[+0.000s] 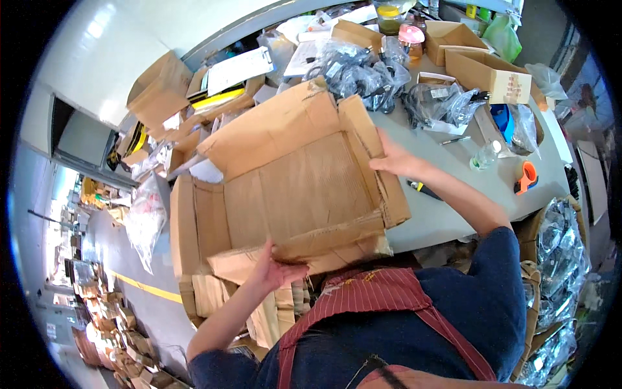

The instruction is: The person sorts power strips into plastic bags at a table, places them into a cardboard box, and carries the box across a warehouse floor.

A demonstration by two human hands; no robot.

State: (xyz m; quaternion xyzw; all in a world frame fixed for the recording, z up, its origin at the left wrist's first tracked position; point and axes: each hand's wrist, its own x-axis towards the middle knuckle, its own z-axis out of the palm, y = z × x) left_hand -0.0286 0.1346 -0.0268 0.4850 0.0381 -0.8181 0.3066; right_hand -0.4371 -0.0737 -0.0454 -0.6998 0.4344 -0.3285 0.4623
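An open, shallow cardboard box (298,181) with worn flaps is held tilted in front of me, its bare inside showing. My left hand (280,271) grips its near edge, thumb up against the wall and fingers partly under it. My right hand (394,155) is closed round the right side wall, with the fingers partly hidden behind the cardboard. Part of the box hangs over the grey worktable (421,223); whether it rests on the top I cannot tell.
Bagged black cables (366,74), a clipboard (240,70) and small cartons (479,68) crowd the table's far side. A clear bottle (484,155) and an orange tape dispenser (526,176) stand at right. Bagged goods (560,259) fill boxes beside me; a yellow line (148,287) crosses the floor.
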